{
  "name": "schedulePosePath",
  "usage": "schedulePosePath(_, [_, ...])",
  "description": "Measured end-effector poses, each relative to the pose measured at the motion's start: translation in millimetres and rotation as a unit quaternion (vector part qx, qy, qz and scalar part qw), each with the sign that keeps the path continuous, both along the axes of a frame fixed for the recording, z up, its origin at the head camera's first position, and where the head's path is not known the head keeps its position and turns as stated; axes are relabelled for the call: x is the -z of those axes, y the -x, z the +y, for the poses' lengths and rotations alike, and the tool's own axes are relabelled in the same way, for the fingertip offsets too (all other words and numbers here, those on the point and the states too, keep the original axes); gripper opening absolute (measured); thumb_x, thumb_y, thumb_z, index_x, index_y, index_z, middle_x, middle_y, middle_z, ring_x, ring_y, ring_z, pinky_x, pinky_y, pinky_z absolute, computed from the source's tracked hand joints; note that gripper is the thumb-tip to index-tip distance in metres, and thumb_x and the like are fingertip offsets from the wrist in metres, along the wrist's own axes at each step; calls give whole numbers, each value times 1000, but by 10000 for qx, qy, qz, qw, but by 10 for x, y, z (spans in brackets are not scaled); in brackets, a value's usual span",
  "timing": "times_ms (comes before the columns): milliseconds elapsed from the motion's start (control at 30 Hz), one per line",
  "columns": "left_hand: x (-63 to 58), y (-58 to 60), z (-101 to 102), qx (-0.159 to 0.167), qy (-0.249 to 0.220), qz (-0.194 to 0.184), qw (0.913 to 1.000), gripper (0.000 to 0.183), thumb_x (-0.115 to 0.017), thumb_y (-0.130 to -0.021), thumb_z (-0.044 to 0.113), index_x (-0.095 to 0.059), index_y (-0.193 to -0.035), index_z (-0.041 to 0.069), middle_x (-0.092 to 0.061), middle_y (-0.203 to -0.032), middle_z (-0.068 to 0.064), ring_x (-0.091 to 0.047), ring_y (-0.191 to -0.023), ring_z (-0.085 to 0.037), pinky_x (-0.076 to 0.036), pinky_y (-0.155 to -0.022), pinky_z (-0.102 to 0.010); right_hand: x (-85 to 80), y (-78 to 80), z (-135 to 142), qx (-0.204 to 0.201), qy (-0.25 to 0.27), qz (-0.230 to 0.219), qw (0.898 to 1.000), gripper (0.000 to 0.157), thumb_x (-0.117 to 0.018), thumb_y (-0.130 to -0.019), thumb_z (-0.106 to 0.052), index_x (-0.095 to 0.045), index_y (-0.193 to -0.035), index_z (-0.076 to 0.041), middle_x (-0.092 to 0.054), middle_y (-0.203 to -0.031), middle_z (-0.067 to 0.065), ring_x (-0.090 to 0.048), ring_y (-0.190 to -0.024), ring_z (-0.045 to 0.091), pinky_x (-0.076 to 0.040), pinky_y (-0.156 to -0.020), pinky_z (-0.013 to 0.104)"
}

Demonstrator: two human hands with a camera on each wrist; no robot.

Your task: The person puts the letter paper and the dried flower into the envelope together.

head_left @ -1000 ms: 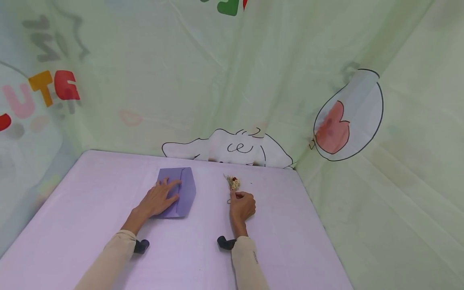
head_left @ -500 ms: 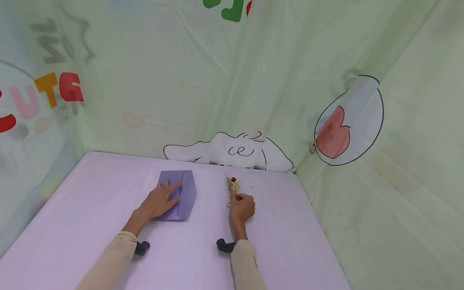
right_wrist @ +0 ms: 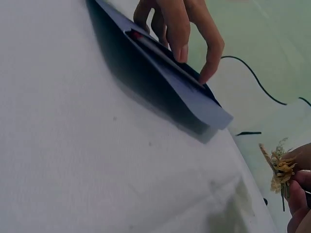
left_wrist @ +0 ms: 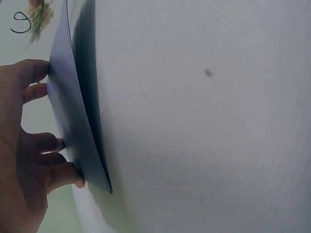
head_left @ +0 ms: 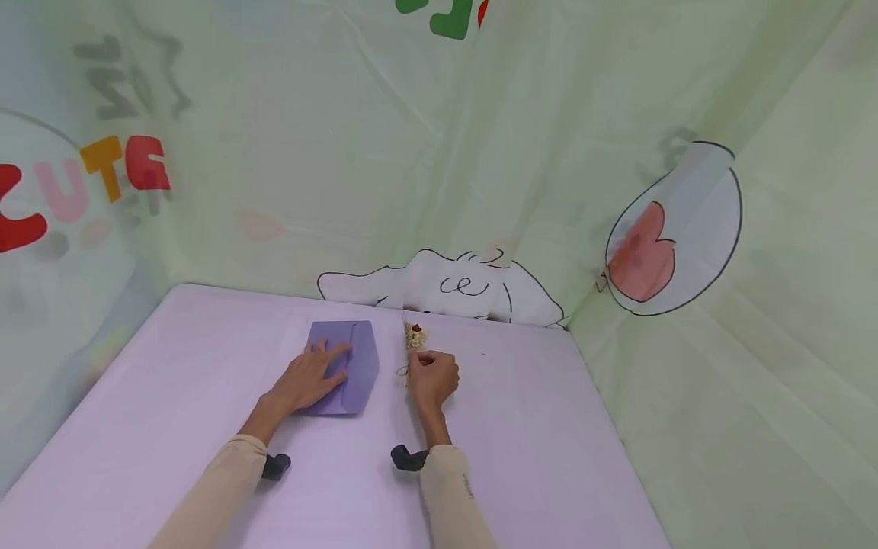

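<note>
A purple envelope (head_left: 363,366) lies on the table with its flap unfolded to the right. My left hand (head_left: 305,381) rests on it, fingers spread and fairly straight. In the right wrist view, the envelope's opening gapes a little, and a pale edge with a red spot shows inside. Just right of the flap, my right hand (head_left: 434,377) pinches the stem of a small dried flower bouquet (head_left: 415,335) between thumb and finger. The bouquet (right_wrist: 282,167) has cream and yellowish blooms, with a dark red one seen from above and a loop of string at the stem.
A pale lilac cloth (head_left: 535,457) covers the table. Light green printed curtains (head_left: 295,152) rise at the back and both sides. Each wrist carries a black camera mount (head_left: 409,457) close above the table.
My right hand has moved left with the bouquet, closer to the envelope flap. My left hand stays on the envelope. The head view has shifted slightly.
</note>
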State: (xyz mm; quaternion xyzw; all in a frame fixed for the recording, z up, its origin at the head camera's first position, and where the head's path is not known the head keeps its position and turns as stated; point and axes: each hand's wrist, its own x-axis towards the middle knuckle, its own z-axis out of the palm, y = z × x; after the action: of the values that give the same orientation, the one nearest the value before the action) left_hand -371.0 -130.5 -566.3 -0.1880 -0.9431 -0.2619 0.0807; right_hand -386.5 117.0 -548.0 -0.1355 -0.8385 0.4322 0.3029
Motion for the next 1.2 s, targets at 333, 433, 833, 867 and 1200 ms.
schedulePosePath(333, [18,25,58,-2,122,-193,9997,56,-66,-107,36,-54,-159,19,-45,-158,-44,-53,-139,-65,-49,-107,-75,1,-10,-369,-616,-264,116,9977,18,-88,-84,-20,-84,-70,-9,-72,-59,3,-63,-53,14,-44,-57,33])
schedulePosePath(433, [12,22,73,11,86,-287,9996,57,-66,-107,37,-54,-160,19,-43,-160,-45,-51,-140,-65,-48,-108,-75,132,35,-422,-705,-373,226,9966,19,-87,-85,-22,-84,-70,-11,-71,-58,-1,-61,-53,13,-43,-57,33])
schedulePosePath(833, [-3,-3,46,-15,61,-364,9993,55,-62,-109,35,-52,-161,18,-41,-163,-43,-47,-146,-65,-45,-113,-74,189,15,-568,-733,-586,-224,9953,24,-88,-84,-16,-78,-63,-10,-71,-58,2,-62,-53,16,-47,-57,36])
schedulePosePath(867, [-7,-8,40,-20,53,-350,9994,55,-62,-109,34,-52,-160,18,-42,-162,-43,-47,-145,-65,-45,-113,-74,194,18,-578,-740,-624,-260,9950,25,-88,-84,-16,-77,-62,-11,-71,-58,2,-62,-53,16,-47,-57,36])
schedulePosePath(1200, [-30,-15,-1,-35,171,-114,9998,54,-64,-109,34,-54,-159,19,-45,-158,-44,-55,-136,-63,-50,-107,-70,123,69,-707,-1427,-1344,-203,9804,30,-81,-76,-5,-66,-52,-13,-61,-49,-2,-50,-48,11,-40,-53,31])
